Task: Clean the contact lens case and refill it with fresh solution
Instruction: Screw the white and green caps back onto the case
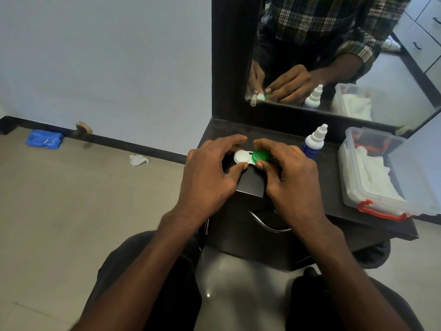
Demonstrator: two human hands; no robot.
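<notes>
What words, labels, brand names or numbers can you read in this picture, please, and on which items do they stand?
No text can be read.
solution bottle: its blue label faces away and is blurred; nothing legible.
blue packet on the floor: small white marks, too small and blurred to read.
contact lens case: no lettering shows on the white lid or the green lid.
plastic box: no label in view.

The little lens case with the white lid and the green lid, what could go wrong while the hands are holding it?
1. The small white contact lens case sits near the front corner of the dark dresser top. If the left hand or right hand slips while twisting the round green cap, the case could drop to the floor.
2. The white-nozzled blue solution bottle stands just behind the right hand, so a bump might tip it.
</notes>
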